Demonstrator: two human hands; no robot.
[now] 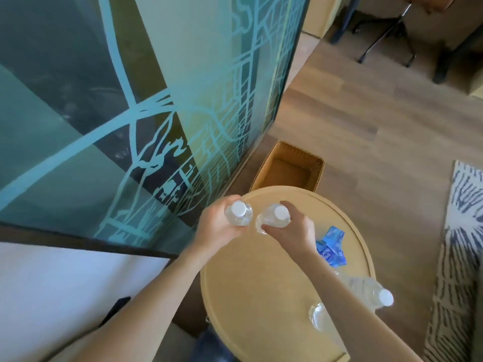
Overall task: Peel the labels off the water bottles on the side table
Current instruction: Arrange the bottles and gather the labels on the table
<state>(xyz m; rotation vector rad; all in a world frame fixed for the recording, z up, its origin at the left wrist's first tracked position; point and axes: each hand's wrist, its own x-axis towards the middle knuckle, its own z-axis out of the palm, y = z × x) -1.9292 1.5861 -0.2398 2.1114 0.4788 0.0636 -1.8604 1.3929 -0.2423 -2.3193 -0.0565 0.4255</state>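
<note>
My left hand (pixel 218 226) grips a clear water bottle (pixel 239 212) with a white cap, held upright at the far left edge of the round side table (pixel 251 283). Beside it, my right hand (pixel 292 231) grips a second clear bottle (pixel 274 218), also white-capped. The two bottles stand close together, and no label shows on either. Crumpled blue labels (pixel 330 246) lie on the table right of my right wrist. A third clear bottle (pixel 371 291) rests at the table's right edge. Something else clear (pixel 317 316) lies near my right forearm, partly hidden.
A brown wicker basket (pixel 290 168) stands on the wood floor just beyond the table. A tall teal patterned panel (pixel 156 100) rises at the left. A patterned rug (pixel 460 257) lies to the right; chair legs (pixel 384 32) show far off. A dark object (pixel 116 309) lies on a white surface.
</note>
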